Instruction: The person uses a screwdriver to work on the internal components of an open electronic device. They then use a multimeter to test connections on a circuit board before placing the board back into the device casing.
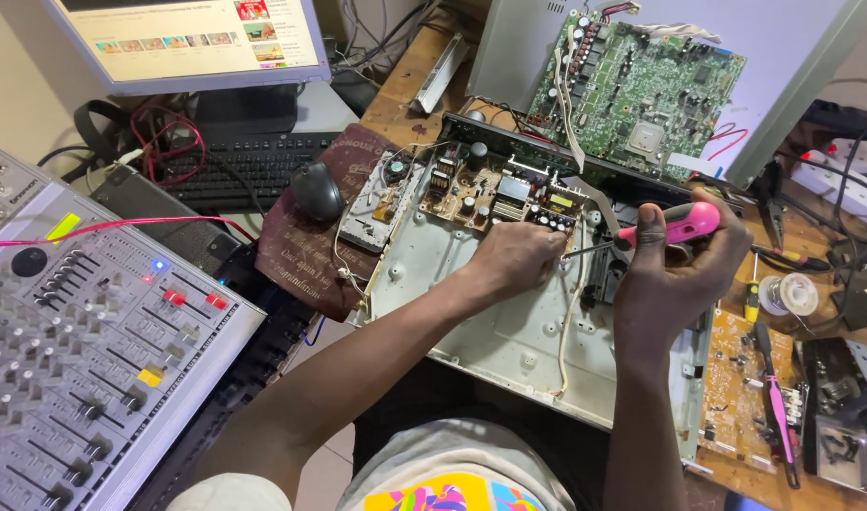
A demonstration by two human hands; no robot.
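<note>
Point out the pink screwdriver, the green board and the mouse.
Pink screwdriver (684,223): head view, on the handle.
Green board (642,90): head view, board middle.
Mouse (316,190): head view, on its top.

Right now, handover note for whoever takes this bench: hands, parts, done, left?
Right hand: holds pink-handled screwdriver, tip pointing left toward the brown power circuit board.
Left hand: fingertips at that board's right edge, beside the tip.
Board sits at the back of the open grey metal chassis; white cable runs across the tray.
Green circuit board leans upright behind.
Done: cover off, boards exposed.
Left: whether a screw is engaged is hidden by the hands; check.
</note>
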